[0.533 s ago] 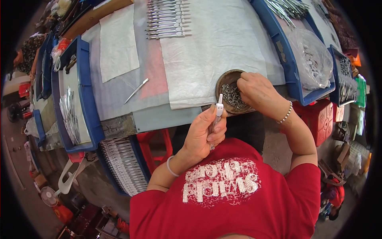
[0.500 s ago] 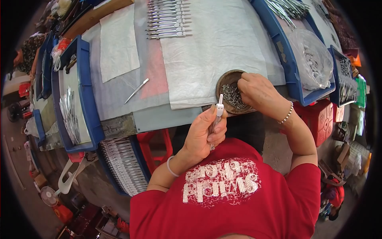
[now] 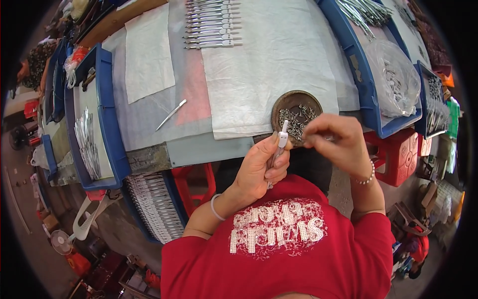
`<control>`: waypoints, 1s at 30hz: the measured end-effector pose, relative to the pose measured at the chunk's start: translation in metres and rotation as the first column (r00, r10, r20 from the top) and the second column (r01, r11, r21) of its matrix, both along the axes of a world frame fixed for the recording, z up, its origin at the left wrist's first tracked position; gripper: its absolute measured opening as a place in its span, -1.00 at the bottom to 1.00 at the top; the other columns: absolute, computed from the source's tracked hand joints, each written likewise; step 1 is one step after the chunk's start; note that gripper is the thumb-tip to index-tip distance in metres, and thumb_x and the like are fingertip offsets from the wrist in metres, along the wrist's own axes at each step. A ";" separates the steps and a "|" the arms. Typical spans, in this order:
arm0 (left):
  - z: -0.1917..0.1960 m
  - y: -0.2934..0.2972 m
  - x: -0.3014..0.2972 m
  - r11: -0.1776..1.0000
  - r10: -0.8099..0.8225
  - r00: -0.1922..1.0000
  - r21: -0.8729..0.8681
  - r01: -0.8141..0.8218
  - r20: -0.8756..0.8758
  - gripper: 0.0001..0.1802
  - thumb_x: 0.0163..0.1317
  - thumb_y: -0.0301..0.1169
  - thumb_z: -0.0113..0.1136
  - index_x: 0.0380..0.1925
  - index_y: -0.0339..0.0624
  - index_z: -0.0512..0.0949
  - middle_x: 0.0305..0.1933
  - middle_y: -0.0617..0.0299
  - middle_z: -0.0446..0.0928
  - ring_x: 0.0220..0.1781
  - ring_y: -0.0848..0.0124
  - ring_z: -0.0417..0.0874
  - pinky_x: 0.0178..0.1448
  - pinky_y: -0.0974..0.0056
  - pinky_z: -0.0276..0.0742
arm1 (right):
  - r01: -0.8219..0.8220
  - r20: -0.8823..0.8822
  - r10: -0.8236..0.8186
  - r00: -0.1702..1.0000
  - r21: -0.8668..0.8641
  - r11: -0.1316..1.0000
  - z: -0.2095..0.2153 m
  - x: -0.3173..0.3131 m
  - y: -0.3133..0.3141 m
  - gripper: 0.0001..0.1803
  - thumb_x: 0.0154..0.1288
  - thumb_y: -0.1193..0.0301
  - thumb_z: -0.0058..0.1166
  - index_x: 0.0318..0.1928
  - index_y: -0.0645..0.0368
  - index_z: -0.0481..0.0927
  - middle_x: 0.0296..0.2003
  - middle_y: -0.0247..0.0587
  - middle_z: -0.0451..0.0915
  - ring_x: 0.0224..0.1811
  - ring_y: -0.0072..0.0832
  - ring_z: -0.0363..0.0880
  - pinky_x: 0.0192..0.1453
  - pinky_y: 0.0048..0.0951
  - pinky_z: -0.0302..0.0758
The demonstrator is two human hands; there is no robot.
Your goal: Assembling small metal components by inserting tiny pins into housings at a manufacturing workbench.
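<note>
Closed round a slim metal handle, my left hand (image 3: 263, 167) holds it upright at the table's near edge. On the handle's top end is a pale metal head (image 3: 283, 139) with two small holes and a narrow tongue pointing up. My right hand (image 3: 341, 142) is just off the near right rim of a round brown bowl (image 3: 275, 110), thumb and fingers pinched together. Anything in that pinch is too small or hidden to make out. Small metal screws (image 3: 298, 117) lie in the bowl. Farther off, several finished-looking metal handles (image 3: 211, 30) lie in a neat row.
White cloth (image 3: 264, 74) covers the table, with one pointed metal piece (image 3: 171, 115) lying to the left. A blue tray (image 3: 113, 119) of rods stands left; another blue tray (image 3: 361, 84) with a plastic bag (image 3: 393, 82) of parts stands right. Below are a crate of metal handles (image 3: 155, 207) and red stool (image 3: 404, 158).
My right hand has come out of the bowl, toward me and slightly right, uncovering more screws. My left hand, still holding the metal handle, has shifted slightly right.
</note>
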State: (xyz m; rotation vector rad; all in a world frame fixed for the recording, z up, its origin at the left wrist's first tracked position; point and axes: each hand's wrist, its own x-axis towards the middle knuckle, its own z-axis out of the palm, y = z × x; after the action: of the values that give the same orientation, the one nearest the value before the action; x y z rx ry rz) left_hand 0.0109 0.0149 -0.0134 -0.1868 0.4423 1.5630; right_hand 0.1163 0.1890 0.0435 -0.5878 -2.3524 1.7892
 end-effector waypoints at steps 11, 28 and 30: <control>0.019 0.001 0.008 0.998 0.017 0.977 -0.057 -0.030 -0.212 -0.71 0.44 -0.13 -0.08 -0.25 -0.13 0.40 -0.56 0.35 0.32 -0.68 0.66 0.15 -0.63 0.53 0.06 | 0.078 -0.275 -0.004 0.962 0.259 0.963 -0.007 -0.001 -0.038 -0.83 0.05 0.65 0.26 -0.35 0.22 0.54 -0.32 -0.15 0.56 -0.32 -0.42 0.59 -0.27 -0.51 0.52; 0.011 -0.013 0.019 0.986 -0.023 0.961 0.152 0.067 -0.274 -0.71 0.40 -0.20 0.01 -0.04 -0.15 0.39 -0.33 0.26 0.44 -0.57 0.65 0.30 -0.60 0.56 0.13 | -0.069 -0.250 -0.050 0.967 -0.447 0.892 -0.014 0.009 -0.047 -0.75 0.21 0.47 0.21 -0.13 0.25 0.48 -0.16 -0.32 0.45 -0.26 -0.64 0.46 -0.19 -0.58 0.43; 0.012 -0.014 0.024 0.985 -0.038 0.962 0.152 0.082 -0.270 -0.68 0.41 -0.23 0.00 0.04 -0.17 0.39 -0.42 0.32 0.41 -0.58 0.67 0.29 -0.61 0.58 0.12 | -0.122 -0.305 0.029 0.952 -0.293 0.948 -0.016 0.012 -0.049 -0.77 0.24 0.43 0.20 -0.16 0.26 0.49 -0.22 -0.29 0.49 -0.22 -0.59 0.45 -0.12 -0.55 0.40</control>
State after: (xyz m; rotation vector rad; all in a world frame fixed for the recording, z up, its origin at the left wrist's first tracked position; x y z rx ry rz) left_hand 0.0347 0.0005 -0.0010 0.1643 0.5227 1.5618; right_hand 0.1282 0.1401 0.0275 -0.2352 -1.9372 2.1300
